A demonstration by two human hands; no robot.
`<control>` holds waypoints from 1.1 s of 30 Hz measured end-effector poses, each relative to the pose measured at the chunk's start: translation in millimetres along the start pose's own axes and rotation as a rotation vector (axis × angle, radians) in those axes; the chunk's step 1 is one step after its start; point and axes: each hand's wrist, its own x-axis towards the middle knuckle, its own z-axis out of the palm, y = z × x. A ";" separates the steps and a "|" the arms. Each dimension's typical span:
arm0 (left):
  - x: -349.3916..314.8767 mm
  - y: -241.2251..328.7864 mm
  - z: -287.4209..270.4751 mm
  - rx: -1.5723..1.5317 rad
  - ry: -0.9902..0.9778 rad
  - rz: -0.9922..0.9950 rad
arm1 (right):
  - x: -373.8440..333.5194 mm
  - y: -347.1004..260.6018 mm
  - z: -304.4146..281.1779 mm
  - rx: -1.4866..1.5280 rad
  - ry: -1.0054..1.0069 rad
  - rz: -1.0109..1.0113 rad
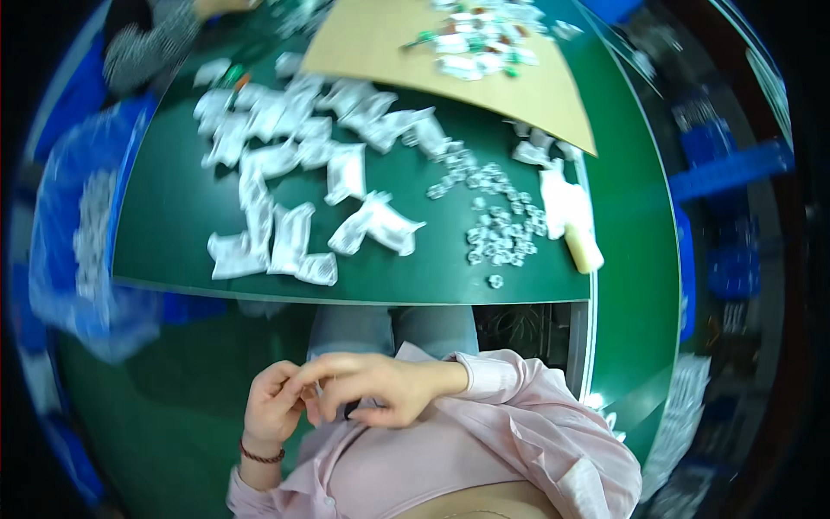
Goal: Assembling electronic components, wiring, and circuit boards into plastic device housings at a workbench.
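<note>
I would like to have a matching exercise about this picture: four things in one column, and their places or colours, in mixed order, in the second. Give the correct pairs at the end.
Things:
1. Packets
2. Clear pieces
3. Board
4. Left hand

Places or colours:
A. Tan, at the far side of the table
B. Close to the right hand, off the table
C. White, spread over the table's left and middle
D. Clustered toward the table's near right corner

Pairs: 1-C, 2-D, 3-A, 4-B
</note>
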 end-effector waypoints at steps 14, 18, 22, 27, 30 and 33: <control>73.9 61.3 65.4 1.323 0.232 0.762 | -7.0 -56.6 -304.8 -1.236 0.921 0.084; 114.8 94.6 102.5 1.290 0.082 0.799 | 21.9 -17.0 -381.4 -1.704 0.659 0.202; 166.7 125.9 123.4 1.309 -0.092 0.921 | 30.5 -16.2 -390.8 -1.713 0.533 0.435; 261.8 150.1 129.5 1.218 -0.160 0.730 | 22.1 -30.3 -382.0 -1.475 0.519 0.390; 330.8 161.8 147.9 0.864 -0.174 0.386 | 9.5 -45.9 -371.5 -0.874 0.570 0.525; 373.9 176.6 166.6 0.807 -0.132 0.347 | 6.4 -58.6 -345.0 -0.453 0.609 0.610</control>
